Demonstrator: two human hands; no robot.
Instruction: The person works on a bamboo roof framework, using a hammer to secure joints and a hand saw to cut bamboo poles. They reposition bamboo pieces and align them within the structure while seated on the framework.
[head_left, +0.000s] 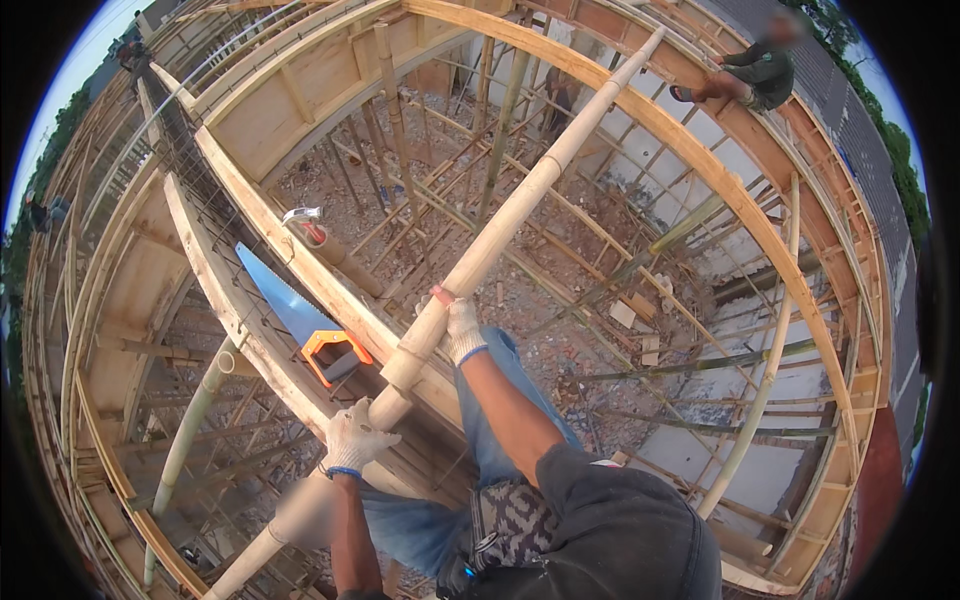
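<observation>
A long, pale bamboo pole [505, 225] slants across the view from the lower left to the upper right, passing over the timber beam form. My right hand [462, 330], in a white knit glove with bare fingertips showing, grips it from the side. Lower on the pole, my gloved left hand [354, 438] is closed around it, fingers toward the right. Beside the pole, a handsaw [283, 302] with a blue blade and an orange and black handle lies on the form. Farther along, what looks like a hammer [305, 225] rests at the plank's edge.
My jeans-clad legs straddle the form, high above rubble-strewn ground [560, 300]. Bamboo props [490, 130] and cross poles stand below. A curved timber [735, 190] arcs along the right. One person [765, 65] sits on the far right formwork; others appear at the far left.
</observation>
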